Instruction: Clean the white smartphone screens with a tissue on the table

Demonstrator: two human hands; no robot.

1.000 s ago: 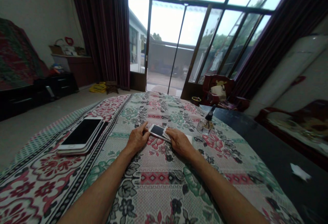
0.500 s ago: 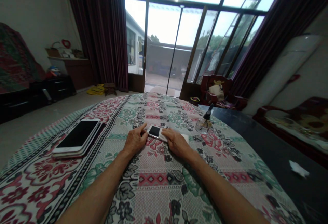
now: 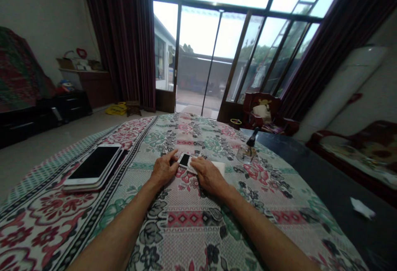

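A small white phone with a dark screen (image 3: 185, 160) lies on the patterned tablecloth (image 3: 198, 196) between my hands. My left hand (image 3: 164, 169) rests at the phone's left end, thumb and forefinger apart against its edge. Pressed down over the phone's right part, my right hand (image 3: 207, 174) has its fingers together on a white cloth (image 3: 220, 166), which sticks out to the right behind the hand. The phone's right end is hidden under cloth and fingers.
A stack of larger white devices (image 3: 94, 165) lies on the left of the table. Right of my hands stands a clear bottle with a black pump (image 3: 247, 152). A crumpled white tissue (image 3: 362, 208) lies on the dark surface (image 3: 328, 180) at the right.
My right hand and the cloth have slid left along the phone, covering more of its screen. My left hand has stayed at the phone's left end.
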